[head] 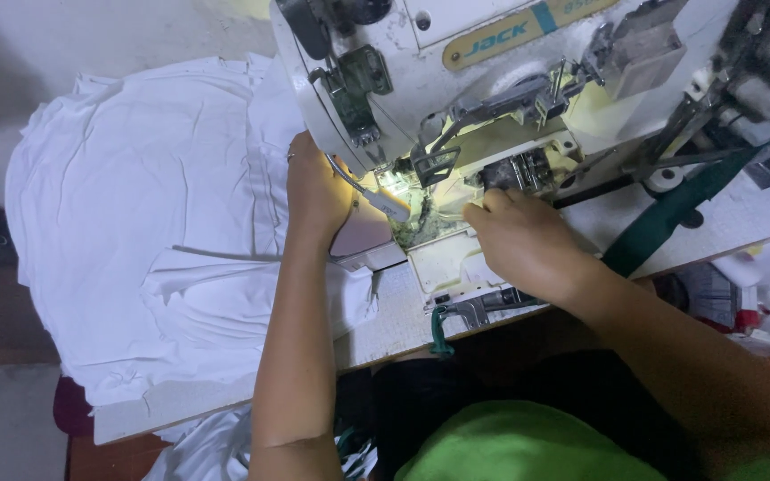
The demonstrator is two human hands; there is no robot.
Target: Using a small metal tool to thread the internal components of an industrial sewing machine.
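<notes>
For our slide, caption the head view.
Both hands, left hand and right hand, work at the lit needle area of a white sewing machine beside white fabric.

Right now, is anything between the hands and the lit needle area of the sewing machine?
Nothing visible blocks them. The left hand and right hand both rest at the lit needle area of the sewing machine; the white fabric lies off to the left.

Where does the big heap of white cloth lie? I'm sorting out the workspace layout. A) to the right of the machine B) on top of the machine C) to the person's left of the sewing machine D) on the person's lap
C: the white cloth is piled on the table beyond the left hand, left of the sewing machine.
</notes>
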